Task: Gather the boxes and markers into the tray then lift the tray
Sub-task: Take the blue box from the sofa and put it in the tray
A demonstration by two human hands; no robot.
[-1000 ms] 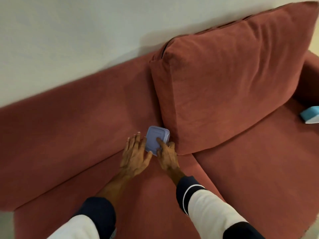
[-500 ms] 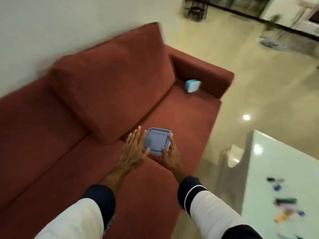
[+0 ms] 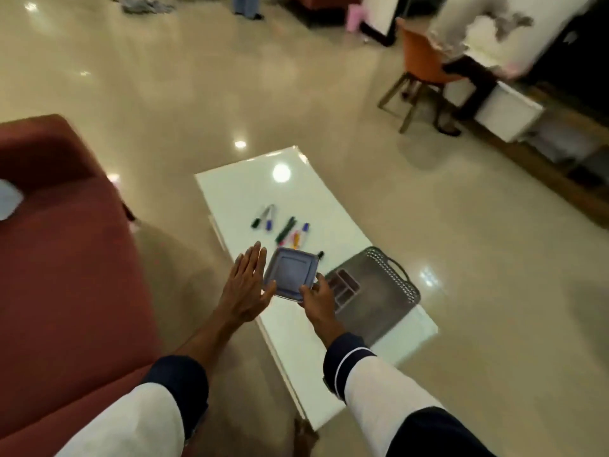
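Head view: we hold the blue box (image 3: 291, 273) between both hands, lid up, roughly square with one corner pointing away. Our left hand (image 3: 245, 288) presses flat, fingers spread; our right hand (image 3: 318, 300) grips its near corner. Markers (image 3: 286, 230) lie beyond on the white surface (image 3: 296, 192) (mostly lengthwise), tray (image 3: 385, 291) just right.

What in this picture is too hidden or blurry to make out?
All in the head view:
- Box: its lid faces the camera, so its contents are hidden.
- Tray: the right hand covers part of its near side.
- Markers: too small and blurred to count surely.
- Pale thing on the sofa: cut off by the left edge.
- Seated person: motion blur.
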